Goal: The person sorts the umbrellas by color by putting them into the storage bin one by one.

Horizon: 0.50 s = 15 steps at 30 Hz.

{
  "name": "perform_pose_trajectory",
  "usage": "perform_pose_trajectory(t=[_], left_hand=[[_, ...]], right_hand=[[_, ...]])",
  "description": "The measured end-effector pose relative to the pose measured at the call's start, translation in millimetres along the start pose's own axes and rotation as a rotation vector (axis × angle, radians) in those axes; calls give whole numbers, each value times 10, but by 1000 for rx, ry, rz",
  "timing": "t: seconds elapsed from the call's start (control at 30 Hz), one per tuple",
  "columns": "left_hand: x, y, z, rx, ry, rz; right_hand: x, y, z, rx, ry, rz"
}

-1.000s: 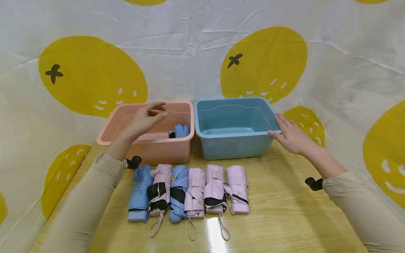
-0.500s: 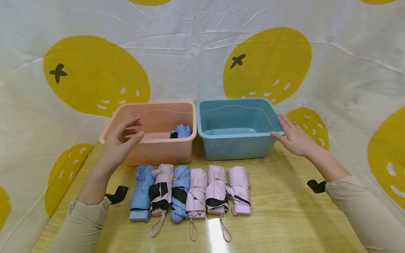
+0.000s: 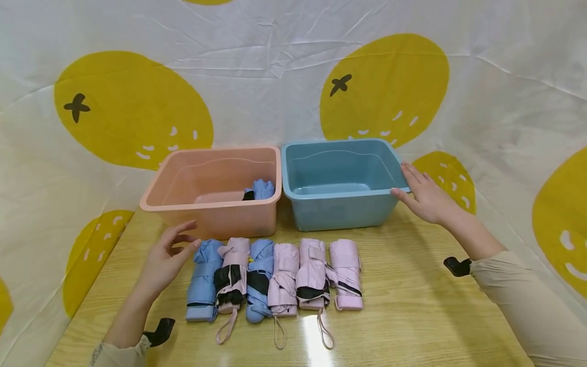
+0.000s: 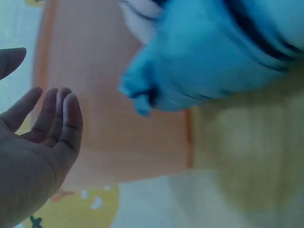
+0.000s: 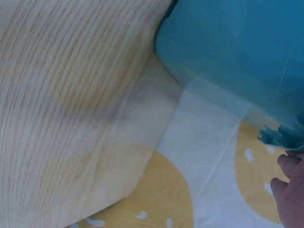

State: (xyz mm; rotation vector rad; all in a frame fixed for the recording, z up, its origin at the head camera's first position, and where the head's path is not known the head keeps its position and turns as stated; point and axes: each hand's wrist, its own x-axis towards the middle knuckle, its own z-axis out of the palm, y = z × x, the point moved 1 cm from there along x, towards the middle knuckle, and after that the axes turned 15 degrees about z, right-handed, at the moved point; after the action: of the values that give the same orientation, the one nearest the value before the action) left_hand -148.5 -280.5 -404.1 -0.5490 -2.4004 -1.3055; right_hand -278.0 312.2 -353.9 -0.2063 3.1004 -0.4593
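My left hand, fingers relaxed and slightly bent, is beside the top end of the leftmost blue folded umbrella and holds nothing. In the left wrist view this hand shows a gap between its fingers and the blurred blue umbrella. To the right lie a pink umbrella with a black patch, a second blue umbrella and several pink umbrellas in a row. My right hand rests with extended fingers on the right front corner of the blue bin.
A pink bin stands left of the blue one, with a blue umbrella inside at its right end. Both bins stand on the wooden table, close to a white cloth printed with yellow shapes. Wrist loops stick out toward the front.
My left hand has moved from above the pink bin down and toward me, to beside the leftmost blue umbrella. The right hand has stayed at the blue bin's corner.
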Motion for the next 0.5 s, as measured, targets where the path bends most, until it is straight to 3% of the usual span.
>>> perform_pose_trajectory(t=[0.1, 0.23, 0.5], left_hand=[[-79, -165, 34, 62, -93, -45], [-138, -339, 86, 132, -205, -45], [-172, -470, 169, 199, -312, -19]], right_hand=[[5, 1, -5, -6, 4, -2], [7, 2, -8, -11, 8, 1], [3, 4, 4, -14, 10, -1]])
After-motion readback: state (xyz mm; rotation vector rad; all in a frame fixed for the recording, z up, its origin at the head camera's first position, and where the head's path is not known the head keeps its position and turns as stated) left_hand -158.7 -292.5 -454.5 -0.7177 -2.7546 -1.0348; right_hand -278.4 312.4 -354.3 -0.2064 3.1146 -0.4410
